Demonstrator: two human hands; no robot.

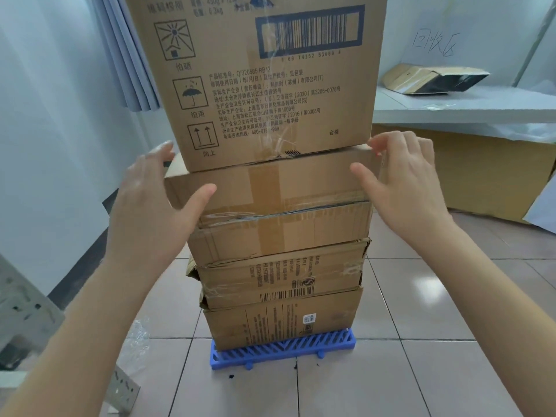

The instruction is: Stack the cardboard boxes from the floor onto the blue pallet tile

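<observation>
A tall stack of cardboard boxes stands on the blue pallet tile [282,349]. The top box [264,79] is printed with a barcode and handling symbols. Under it sits a taped box [279,203], then a box with a small barcode [279,278], then the bottom box [282,317]. My left hand [153,203] is at the left side of the taped box, fingers spread, thumb on its front. My right hand [403,179] is at that box's upper right corner, fingers spread. Neither hand grips anything.
A large cardboard box [481,173] stands on the floor at the right, under a white shelf [451,106] that carries a flattened carton [430,79]. Bubble wrap [138,338] lies at the left. A grey metal bracket [27,314] is at the lower left. Curtains hang behind.
</observation>
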